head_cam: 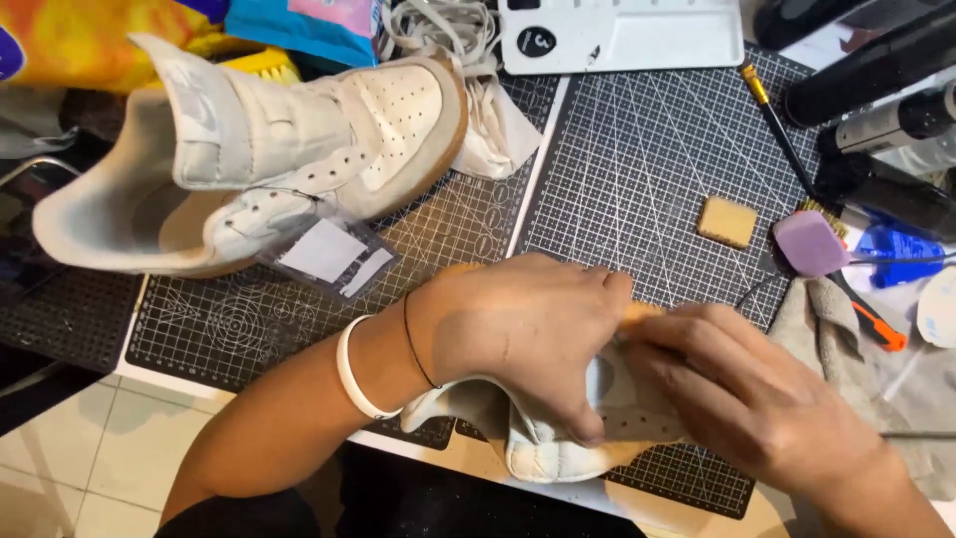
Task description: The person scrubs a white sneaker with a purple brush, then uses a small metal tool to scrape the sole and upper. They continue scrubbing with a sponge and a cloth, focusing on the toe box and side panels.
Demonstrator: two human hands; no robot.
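Observation:
A white high-top sneaker (pixel 543 448) with a tan sole lies near the table's front edge, mostly hidden under both hands. My left hand (pixel 523 324), with a white wristband and a thin black band, grips it from above. My right hand (pixel 742 394) presses on its toe end, fingers closed over the sole edge. A second matching white sneaker (pixel 279 149) lies on its side at the back left, a plastic tag sleeve (pixel 329 254) hanging from it.
Two dark gridded cutting mats (pixel 637 149) cover the table. A small tan eraser block (pixel 726 221), a purple-handled brush (pixel 812 242), a thin paintbrush (pixel 777 120), a white tray (pixel 622 35), dark bottles (pixel 876 110), a grey cloth (pixel 846 339) and loose laces (pixel 438 25) lie around.

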